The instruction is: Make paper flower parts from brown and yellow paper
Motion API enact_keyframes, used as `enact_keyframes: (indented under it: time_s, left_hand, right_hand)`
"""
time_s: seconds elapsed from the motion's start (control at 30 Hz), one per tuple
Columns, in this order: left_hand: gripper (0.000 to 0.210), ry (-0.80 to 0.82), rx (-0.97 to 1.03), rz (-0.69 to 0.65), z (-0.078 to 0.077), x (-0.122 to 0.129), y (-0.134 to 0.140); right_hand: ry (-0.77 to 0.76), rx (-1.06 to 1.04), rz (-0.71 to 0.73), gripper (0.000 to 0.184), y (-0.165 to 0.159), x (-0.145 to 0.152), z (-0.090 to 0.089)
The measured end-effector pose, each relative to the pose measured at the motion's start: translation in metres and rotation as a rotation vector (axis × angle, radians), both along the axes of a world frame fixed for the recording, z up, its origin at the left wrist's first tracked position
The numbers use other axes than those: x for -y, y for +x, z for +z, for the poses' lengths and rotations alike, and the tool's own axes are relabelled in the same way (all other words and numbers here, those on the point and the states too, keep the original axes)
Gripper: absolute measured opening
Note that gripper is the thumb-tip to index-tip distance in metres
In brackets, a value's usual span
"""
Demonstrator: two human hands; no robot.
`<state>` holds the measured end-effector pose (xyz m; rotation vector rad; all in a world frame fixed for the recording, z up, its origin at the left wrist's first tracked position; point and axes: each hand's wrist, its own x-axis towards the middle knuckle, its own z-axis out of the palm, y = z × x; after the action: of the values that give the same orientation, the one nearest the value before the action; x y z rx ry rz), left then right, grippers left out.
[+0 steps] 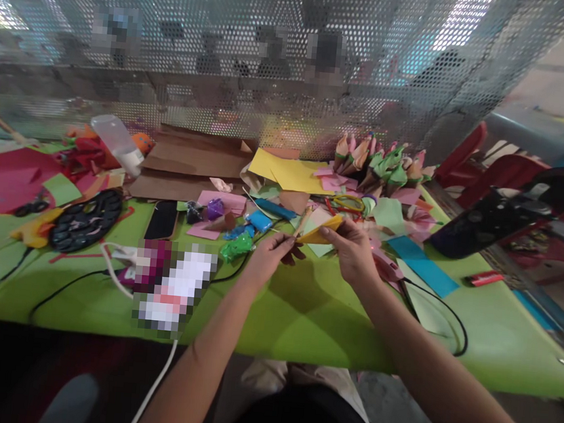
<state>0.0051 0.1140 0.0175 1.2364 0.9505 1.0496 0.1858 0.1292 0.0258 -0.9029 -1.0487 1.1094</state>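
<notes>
A folded piece of yellow paper (318, 233) is held above the green tabletop, between my two hands. My left hand (278, 249) pinches its narrow left end, where a thin pale stick-like piece (303, 220) also rises. At the wider right end, my right hand (350, 247) grips the paper between thumb and fingers. Below and left of my left hand lies a crumpled green wrapper (237, 247), with a blue one (260, 221) behind it. A pink glue gun (386, 265) with a black cord lies just right of my right hand.
Several paper cones (380, 161) stand at the back right. A black bottle (488, 223) leans near the right edge. Brown cardboard (198, 155), a yellow sheet (290, 171), a black palette (86, 221), a phone (161, 220) and cords crowd the green table (301, 325).
</notes>
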Motion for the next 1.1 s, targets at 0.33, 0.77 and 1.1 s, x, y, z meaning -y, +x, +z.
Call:
enact_keyframes:
  time_s: [0.33,0.77,1.1]
  left_hand:
    - [0.038,-0.032,0.005,0.002,0.0021,0.0017,0.0014]
    - [0.046,0.115,-0.074,0.02,-0.0011,0.0027,0.0025]
    - [0.029,0.136,-0.17,0.038,-0.0025,0.0025,0.0034]
  right_hand:
    - [0.034,0.115,-0.031,0.031,0.0004,0.0025,0.0018]
    - [0.051,0.077,-0.028,0.024,-0.0005,0.0032,0.0019]
    - [-0.001,0.106,-0.063,0.038,-0.0026,0.0044,0.0037]
